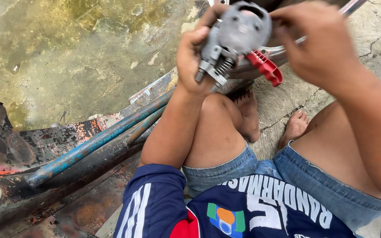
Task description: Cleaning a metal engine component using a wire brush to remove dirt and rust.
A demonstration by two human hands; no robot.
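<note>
Head view | both hands: left hand [193, 57] grips grey metal part [237, 37] | right hand [320, 42] pinches its top edge

A rusty blue pipe [93, 143] lies across scorched metal sheets [45, 145] on cracked concrete floor [67, 48].

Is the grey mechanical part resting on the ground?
No, the grey mechanical part is held up above the knees by the left hand, with the right hand touching it.
</note>
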